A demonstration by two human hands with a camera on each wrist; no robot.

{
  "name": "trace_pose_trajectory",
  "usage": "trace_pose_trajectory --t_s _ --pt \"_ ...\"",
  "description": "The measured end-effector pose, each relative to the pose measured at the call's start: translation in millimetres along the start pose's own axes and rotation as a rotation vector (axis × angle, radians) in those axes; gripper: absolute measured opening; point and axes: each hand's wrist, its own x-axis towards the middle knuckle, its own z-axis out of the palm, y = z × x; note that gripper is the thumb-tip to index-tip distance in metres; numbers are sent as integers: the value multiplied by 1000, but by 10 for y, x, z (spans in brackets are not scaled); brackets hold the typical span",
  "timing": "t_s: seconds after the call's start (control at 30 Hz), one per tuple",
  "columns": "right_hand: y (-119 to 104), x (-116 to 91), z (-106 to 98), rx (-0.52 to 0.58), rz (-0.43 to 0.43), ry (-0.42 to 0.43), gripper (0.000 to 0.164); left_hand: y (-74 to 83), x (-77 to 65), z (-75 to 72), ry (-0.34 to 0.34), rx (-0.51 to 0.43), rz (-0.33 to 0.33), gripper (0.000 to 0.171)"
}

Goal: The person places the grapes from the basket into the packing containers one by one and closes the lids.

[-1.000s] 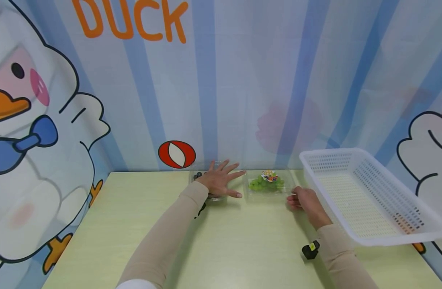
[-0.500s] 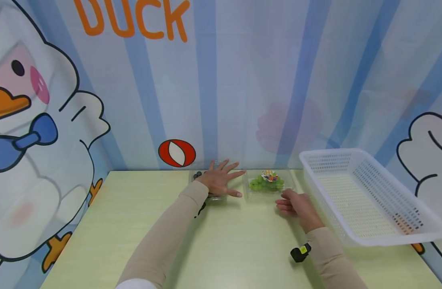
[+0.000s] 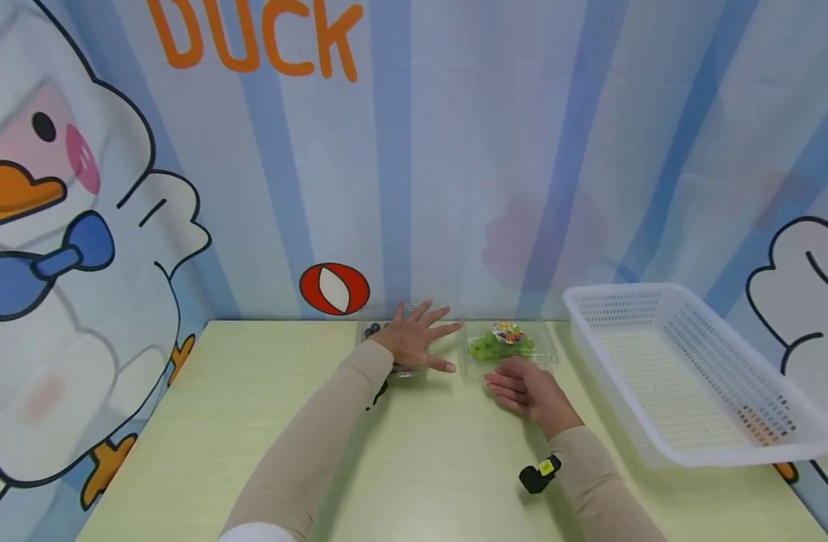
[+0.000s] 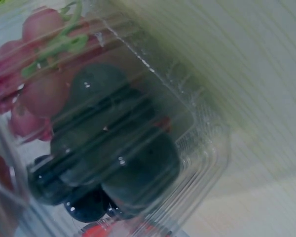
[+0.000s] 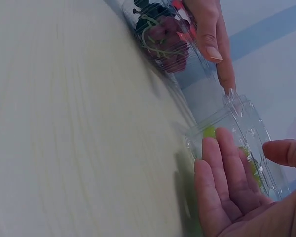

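Observation:
With fingers spread wide, my left hand (image 3: 414,342) lies over a clear plastic box and covers most of it in the head view. Dark grapes (image 4: 138,163) and red grapes (image 4: 47,94) on a green stem show through its wall in the left wrist view. To the right stands a second clear box (image 3: 473,369) with green grapes (image 3: 485,348) and a colourful sticker (image 3: 508,332). My right hand (image 3: 532,395) is at this box's front edge, palm turned inward, fingers fairly straight and grasping nothing. Whether it touches the box I cannot tell.
A white perforated basket (image 3: 647,421) stands at the right of the pale wood-grain table (image 3: 421,467). Close behind the boxes hangs a blue striped backdrop (image 3: 441,150) with cartoon ducks. A black wrist camera (image 3: 539,474) hangs beneath the right sleeve.
My right hand has moved left, from the right side of the green grape box to its front. The left hand has stayed in place over its box.

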Motion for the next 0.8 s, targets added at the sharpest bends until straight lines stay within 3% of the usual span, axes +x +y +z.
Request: trace_pose_trajectory --t_s 0.37,0.6,0.8 --pt "41 30 213 24 15 -73 51 -8 2 35 2 10 -3 88" --pt "57 52 326 63 19 -37 47 -7 17 48 0 10 -7 90" --pt "79 58 389 43 15 -11 54 -27 35 56 0 3 -6 89"
